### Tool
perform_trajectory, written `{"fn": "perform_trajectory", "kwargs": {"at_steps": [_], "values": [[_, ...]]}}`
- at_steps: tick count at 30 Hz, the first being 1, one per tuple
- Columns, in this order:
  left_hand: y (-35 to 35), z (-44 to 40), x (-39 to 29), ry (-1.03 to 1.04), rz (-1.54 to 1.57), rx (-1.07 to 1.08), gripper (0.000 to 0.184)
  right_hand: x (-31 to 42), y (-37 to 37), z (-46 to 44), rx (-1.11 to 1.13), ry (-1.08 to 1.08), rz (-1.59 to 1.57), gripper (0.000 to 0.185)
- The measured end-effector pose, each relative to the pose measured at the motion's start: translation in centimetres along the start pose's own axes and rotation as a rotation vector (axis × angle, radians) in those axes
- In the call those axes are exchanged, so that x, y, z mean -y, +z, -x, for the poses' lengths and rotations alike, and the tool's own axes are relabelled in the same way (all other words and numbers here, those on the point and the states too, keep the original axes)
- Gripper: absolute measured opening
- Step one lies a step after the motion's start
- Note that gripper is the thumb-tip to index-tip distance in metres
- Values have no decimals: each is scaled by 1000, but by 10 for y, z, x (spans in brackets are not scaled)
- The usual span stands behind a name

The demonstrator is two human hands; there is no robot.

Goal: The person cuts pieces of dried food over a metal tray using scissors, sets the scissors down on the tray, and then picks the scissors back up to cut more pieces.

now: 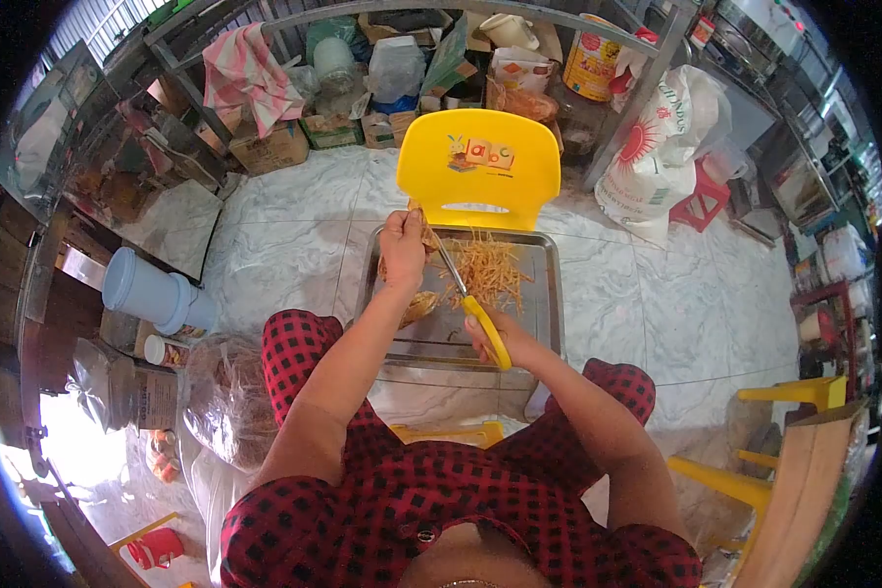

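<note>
My right hand [490, 333] is closed around the yellow handles of a pair of scissors [472, 302]. Their metal blades point up and left, toward the fingers of my left hand [402, 245]. That hand pinches a thin brown, dried-looking piece [428, 235], which lies at the blade tips; its exact kind I cannot make out. Beneath both hands is a metal tray [556, 328]. On the tray's far part lies a heap of thin golden-brown strips [490, 272]. Larger brown pieces [419, 308] rest on its left side, partly hidden by my left hand and forearm.
A yellow child's chair back [478, 157] rises just beyond the tray. Farther back, a rack holds boxes and bags. A white sack [657, 157] stands at the right rear, white buckets [152, 289] at the left, and yellow stools [794, 392] at the right.
</note>
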State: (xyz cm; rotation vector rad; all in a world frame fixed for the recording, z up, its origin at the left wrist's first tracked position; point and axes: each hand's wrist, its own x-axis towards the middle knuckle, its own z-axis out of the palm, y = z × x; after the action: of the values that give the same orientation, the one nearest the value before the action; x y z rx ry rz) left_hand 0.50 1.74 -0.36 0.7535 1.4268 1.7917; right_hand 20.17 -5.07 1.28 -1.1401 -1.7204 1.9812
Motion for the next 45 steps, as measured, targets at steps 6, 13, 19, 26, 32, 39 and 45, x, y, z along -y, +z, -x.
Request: {"fn": "perform_trajectory", "kwargs": {"at_steps": [6,13,19,26,32,39,45], "values": [[-4,-4,-2,-5,48,4,20,2,-1,0,14,9,22,48],[0,4,-5,18,-14,17,20,3,0,0,23,0,-19,46],[-4,-6,22,95,-92,65,19,6,-1,0,10,42,-71,44],[5,14,-3,-33,-88,35,19,-3,-1,-2,-60,24,-81,44],[1,0,23,67,-48,28,19,2,-1,3,-119,32,1,42],[4,14,-4,26,-78,17,18,-2,0,1,-141,-17,69,44],[2,9,27,150,-142,90,21,-6,0,-6,-88,-15,-16,47]]}}
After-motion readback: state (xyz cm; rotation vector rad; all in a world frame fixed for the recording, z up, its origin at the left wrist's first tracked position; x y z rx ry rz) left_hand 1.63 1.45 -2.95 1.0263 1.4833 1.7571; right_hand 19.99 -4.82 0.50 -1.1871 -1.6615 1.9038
